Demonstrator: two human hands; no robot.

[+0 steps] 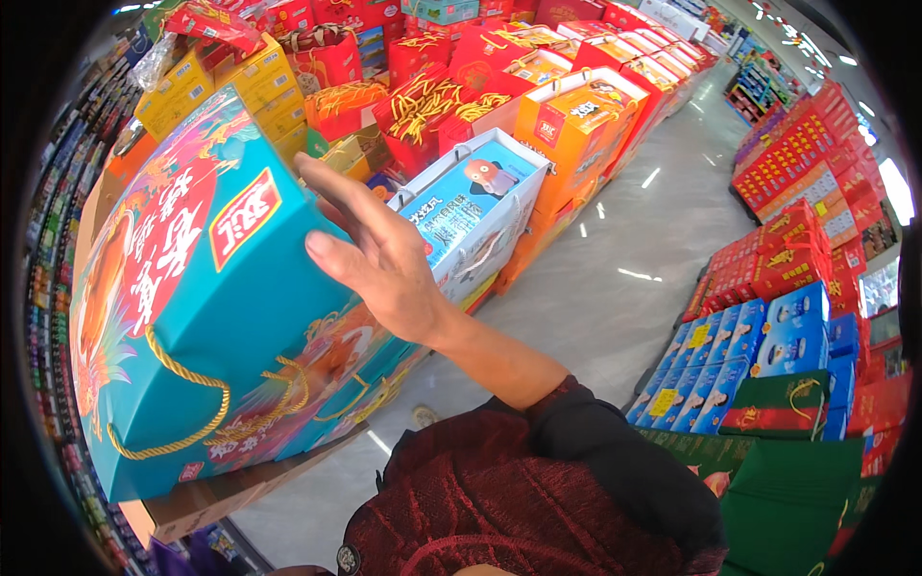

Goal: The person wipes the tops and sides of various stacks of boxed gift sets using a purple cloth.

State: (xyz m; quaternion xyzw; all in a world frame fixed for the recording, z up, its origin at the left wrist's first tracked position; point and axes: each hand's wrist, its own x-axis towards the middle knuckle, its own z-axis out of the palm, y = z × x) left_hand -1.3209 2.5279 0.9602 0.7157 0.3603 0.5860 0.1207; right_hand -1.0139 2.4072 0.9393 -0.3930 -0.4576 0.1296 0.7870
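My right hand point(382, 266) reaches in from the lower right and is at the upper right edge of a large teal gift box point(238, 302). Its thumb lies on the teal side, and the other fingers are spread along the edge, partly hidden behind it. The box is tilted and bears a printed picture of food. A twisted gold rope handle point(227, 403) hangs on its near side. More teal boxes with gold cords point(360, 389) stand beside and behind it. Beneath them shows an opened brown cardboard carton point(238, 497). My left hand is out of view.
A white gift box with a blue top point(468, 201) and orange gift boxes point(583, 115) stand along the display. Red bags with gold cords point(425, 108) and yellow cartons point(266, 79) lie beyond. A grey floor aisle point(598, 266) separates this from stacked blue boxes point(706, 374) and green boxes point(785, 497).
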